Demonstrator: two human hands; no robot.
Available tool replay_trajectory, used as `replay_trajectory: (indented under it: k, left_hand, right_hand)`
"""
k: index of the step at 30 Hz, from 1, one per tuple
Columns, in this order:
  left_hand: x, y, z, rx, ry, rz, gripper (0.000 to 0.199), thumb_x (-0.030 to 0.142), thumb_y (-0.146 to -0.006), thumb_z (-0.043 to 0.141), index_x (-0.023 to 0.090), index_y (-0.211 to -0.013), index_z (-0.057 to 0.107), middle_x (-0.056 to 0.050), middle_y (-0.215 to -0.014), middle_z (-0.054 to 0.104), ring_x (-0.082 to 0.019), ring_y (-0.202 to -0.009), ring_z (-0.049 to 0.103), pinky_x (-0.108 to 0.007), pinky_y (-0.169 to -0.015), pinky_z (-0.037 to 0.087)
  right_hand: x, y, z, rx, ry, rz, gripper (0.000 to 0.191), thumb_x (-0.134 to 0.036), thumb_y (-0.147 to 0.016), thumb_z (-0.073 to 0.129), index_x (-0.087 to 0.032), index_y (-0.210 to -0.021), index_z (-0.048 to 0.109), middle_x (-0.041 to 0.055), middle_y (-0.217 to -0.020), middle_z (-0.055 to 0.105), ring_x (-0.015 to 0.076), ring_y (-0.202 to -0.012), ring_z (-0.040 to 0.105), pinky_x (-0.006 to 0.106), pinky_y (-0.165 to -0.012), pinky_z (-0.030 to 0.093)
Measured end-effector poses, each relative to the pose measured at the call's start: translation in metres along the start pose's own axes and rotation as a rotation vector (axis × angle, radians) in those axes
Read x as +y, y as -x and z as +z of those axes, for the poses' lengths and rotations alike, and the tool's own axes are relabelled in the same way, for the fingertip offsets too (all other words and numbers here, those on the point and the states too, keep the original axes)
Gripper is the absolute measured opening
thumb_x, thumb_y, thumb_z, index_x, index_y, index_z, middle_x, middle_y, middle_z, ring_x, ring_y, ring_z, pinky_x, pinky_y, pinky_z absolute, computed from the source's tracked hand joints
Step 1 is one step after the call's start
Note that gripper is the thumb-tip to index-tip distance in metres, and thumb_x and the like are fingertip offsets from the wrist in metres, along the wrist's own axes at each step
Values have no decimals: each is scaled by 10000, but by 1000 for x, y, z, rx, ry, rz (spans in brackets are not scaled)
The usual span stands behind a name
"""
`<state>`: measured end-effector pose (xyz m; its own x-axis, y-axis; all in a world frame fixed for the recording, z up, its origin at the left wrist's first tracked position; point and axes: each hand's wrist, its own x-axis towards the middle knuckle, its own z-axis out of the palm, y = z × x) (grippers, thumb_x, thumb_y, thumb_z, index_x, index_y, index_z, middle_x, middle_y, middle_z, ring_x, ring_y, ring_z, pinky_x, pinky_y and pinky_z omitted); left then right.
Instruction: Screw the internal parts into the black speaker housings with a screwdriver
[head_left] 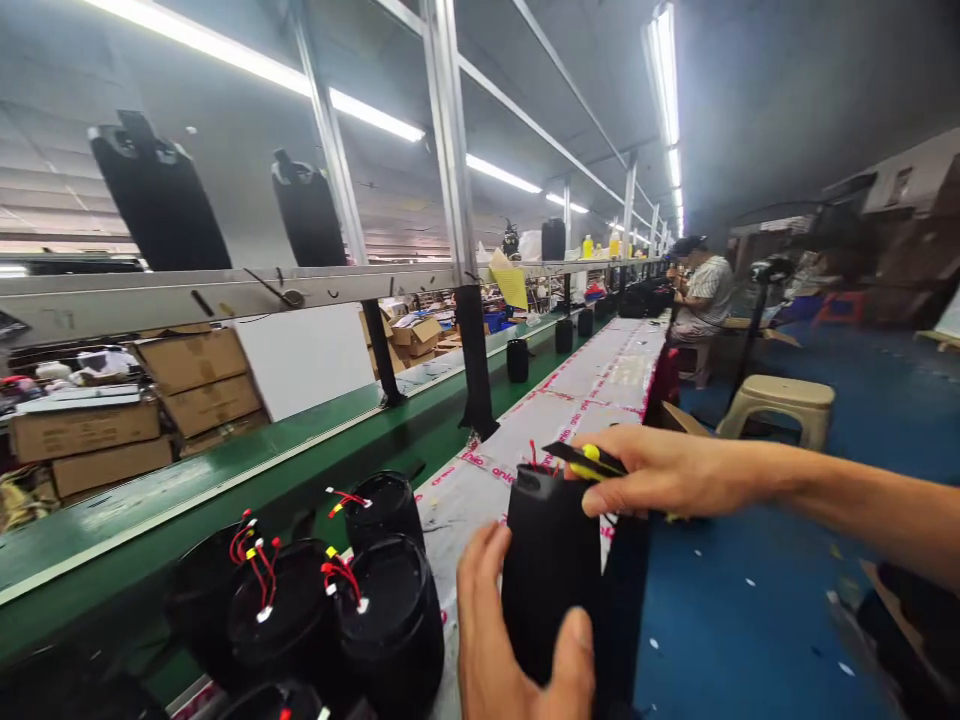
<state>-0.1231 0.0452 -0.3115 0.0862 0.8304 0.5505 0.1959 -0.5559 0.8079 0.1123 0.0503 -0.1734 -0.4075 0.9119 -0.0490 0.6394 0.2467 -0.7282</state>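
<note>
My left hand (517, 640) is wrapped around the lower body of a black fabric-covered cylinder (551, 570), which looks like a speaker body, at the front edge of the bench. In my right hand (637, 465) is a black and yellow utility knife (589, 458), held across the cylinder's top end. A bit of red wire (532, 450) sticks up behind that end. To the left stand several similar black cylinders (390, 610) with open-looking tops and red wires (262, 575) with small white and yellow connectors. The blade's exact contact with the cylinder cannot be made out.
A green conveyor belt (300, 465) runs along the left, carrying more black cylinders (517, 360). White printed sheeting (577, 385) covers the bench. Metal posts (450, 150) hold a shelf (360, 280). A beige stool (784, 400) stands right; a seated person (705, 290) works farther down.
</note>
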Motion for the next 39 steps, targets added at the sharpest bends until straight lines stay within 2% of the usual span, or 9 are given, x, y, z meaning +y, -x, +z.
replay_trajectory:
  k: [2,5,7,8,12,14,18,24,39]
  left_hand:
    - [7,-13,2,-61,73,-170,697,438,-823,687,169,-1443,515,-177,-1515,513,-377,-1425,448,-543,-1188,333]
    - [14,-28,-8,-431,466,-396,838,549,-708,773,169,-1418,543,-172,-1416,618,-399,-1312,563,-515,-1104,431]
    - [14,-34,-17,-622,649,-403,812,576,-676,782,174,-1356,593,-161,-1333,677,-398,-1197,639,-473,-998,503]
    - [12,-36,-20,-640,648,-383,777,579,-680,777,172,-1322,616,-154,-1299,696,-393,-1163,654,-458,-972,510]
    - [6,-37,-26,-412,340,-358,685,497,-714,778,185,-1301,613,-117,-1244,723,-351,-1144,663,-440,-1004,469]
    - [4,-36,-23,-313,212,-381,686,446,-706,782,183,-1309,587,-110,-1223,728,-336,-1122,670,-441,-1003,464]
    - [8,-34,-11,-254,80,-393,672,417,-688,774,174,-1286,587,-98,-1139,749,-323,-1069,685,-425,-958,480]
    - [13,-33,-2,-215,-27,-411,667,417,-689,758,187,-1292,592,-89,-1133,750,-320,-1087,681,-418,-949,472]
    - [16,-31,0,-211,-128,-394,701,412,-669,739,216,-1323,580,-86,-1157,744,-330,-1102,680,-435,-947,483]
  right_hand:
    - [4,12,16,-58,-136,30,360,-520,-897,663,-185,-921,530,-44,-719,484,115,-623,423,240,-525,330]
    - [7,14,34,-114,-275,-37,351,-491,-887,697,-189,-945,529,-48,-743,479,109,-634,429,234,-537,335]
    - [10,8,44,-131,-311,-87,342,-480,-888,703,-189,-948,532,-53,-742,478,107,-627,430,233,-538,349]
    - [11,4,49,-105,-286,-115,325,-469,-896,696,-187,-956,546,-47,-759,502,113,-642,450,238,-560,375]
    - [14,0,70,316,79,-179,259,-379,-974,610,-184,-1142,588,37,-1033,653,185,-901,593,312,-817,450]
    - [13,5,81,433,267,-169,232,-337,-1019,543,-189,-1196,568,49,-1070,672,197,-925,624,323,-816,440]
    - [12,16,96,354,558,-208,119,-246,-1052,472,-193,-1064,577,11,-901,669,174,-723,624,307,-622,383]
    - [22,15,99,336,888,-275,64,-206,-1016,544,-189,-954,546,9,-820,629,181,-648,589,335,-532,298]
    - [19,16,96,277,1131,-284,118,-132,-919,630,-213,-927,545,-9,-787,582,176,-558,523,362,-457,149]
